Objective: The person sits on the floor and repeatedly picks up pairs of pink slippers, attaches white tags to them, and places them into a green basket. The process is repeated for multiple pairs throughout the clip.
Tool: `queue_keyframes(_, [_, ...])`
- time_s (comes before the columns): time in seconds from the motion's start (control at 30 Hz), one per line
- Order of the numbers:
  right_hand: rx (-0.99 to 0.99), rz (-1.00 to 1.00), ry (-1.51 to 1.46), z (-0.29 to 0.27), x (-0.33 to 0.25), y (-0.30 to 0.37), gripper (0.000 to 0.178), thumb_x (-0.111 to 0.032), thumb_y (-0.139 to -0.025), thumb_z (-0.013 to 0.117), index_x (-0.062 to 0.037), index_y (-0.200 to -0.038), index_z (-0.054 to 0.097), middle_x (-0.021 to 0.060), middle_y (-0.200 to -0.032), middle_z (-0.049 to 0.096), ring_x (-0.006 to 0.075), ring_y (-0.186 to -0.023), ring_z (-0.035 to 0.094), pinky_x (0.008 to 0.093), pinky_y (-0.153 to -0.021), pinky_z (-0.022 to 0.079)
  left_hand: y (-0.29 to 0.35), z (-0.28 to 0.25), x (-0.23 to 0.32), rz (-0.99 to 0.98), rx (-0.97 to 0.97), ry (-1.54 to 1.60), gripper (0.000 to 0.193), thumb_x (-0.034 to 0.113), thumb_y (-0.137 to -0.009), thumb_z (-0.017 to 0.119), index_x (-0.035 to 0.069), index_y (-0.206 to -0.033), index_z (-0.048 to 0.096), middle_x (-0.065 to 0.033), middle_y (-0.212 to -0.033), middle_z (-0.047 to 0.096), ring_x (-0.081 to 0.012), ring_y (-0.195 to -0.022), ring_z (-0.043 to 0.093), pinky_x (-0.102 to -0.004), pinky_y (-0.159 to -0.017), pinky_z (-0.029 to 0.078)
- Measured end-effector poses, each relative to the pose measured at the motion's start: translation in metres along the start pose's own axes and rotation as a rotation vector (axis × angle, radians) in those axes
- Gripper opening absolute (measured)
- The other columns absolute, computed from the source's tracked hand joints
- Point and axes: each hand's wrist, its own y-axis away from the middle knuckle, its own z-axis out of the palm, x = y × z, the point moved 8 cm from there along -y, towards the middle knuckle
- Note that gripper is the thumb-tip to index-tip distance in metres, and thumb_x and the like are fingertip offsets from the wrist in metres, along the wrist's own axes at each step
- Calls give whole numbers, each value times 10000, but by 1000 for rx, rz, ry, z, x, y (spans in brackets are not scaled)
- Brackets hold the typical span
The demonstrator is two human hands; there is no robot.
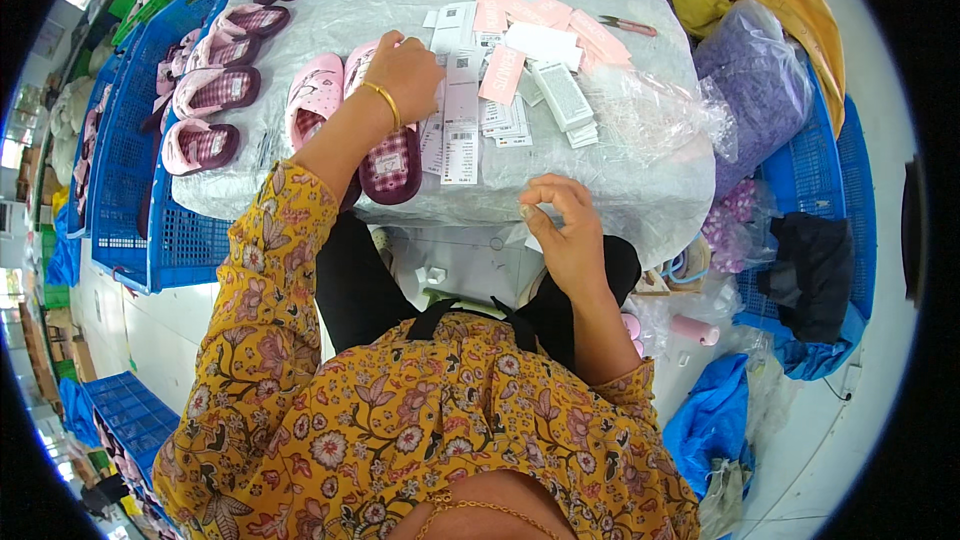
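Observation:
On the near left part of the table lies a pair of pink slippers with dark plaid insoles, the left slipper (318, 92) beside the right slipper (393, 162). My left hand (398, 78) reaches over the right slipper's upper with its fingers curled down on it; the fingertips are partly hidden. A small label sits on that slipper's insole. At the table's front edge, my right hand (566, 230) is closed, thumb against bent fingers. A small white piece shows just below it; whether the fingers hold it is unclear. White printed label strips (461, 120) lie between my hands.
Pink cards (502, 74) and a stack of white tags (565, 97) lie beyond, near small thread snips (628, 26). More slippers (215, 90) line the table's left and far edges. Clear plastic (660, 115) lies at right. Blue crates (185, 230) flank the table.

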Motion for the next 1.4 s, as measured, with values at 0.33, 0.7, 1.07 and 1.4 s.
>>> queue_keyframes(0.33, [-24, 104, -70, 4, 11, 7, 108, -78, -835, 694, -79, -940, 668, 76, -1047, 657, 255, -1035, 581, 363, -914, 452, -7, 11, 10, 30, -70, -118, 144, 151, -834, 586, 131, -817, 728, -68, -862, 711, -215, -915, 651, -363, -907, 393])
queue_keyframes(0.7, [4, 112, -88, 2, 1, 11, 108, -73, -840, 687, -57, -945, 667, 73, -992, 657, 215, -928, 609, 328, -827, 488, 12, -17, -23, -341, 418, 705, 212, 233, -874, 586, 64, -933, 699, -120, -807, 708, -302, -733, 678, -408, -696, 504])
queue_keyframes(1.07, [-14, 132, -182, 5, -8, 6, 126, -56, -851, 684, -47, -977, 675, 65, -900, 646, 161, -788, 605, 293, -738, 488, 6, -5, -38, -373, 328, 924, 278, 250, -867, 654, 27, -1024, 707, -140, -855, 718, -254, -748, 686, -348, -695, 529])
queue_keyframes(1.4, [78, 340, -553, 11, -15, -30, 327, -88, -870, 699, 8, -1154, 569, 36, -876, 629, 83, -746, 550, 231, -670, 437, 49, -21, 22, -332, 284, 1946, 248, 73, -936, 598, -58, -1144, 632, -95, -995, 689, -170, -831, 692, -250, -750, 562])
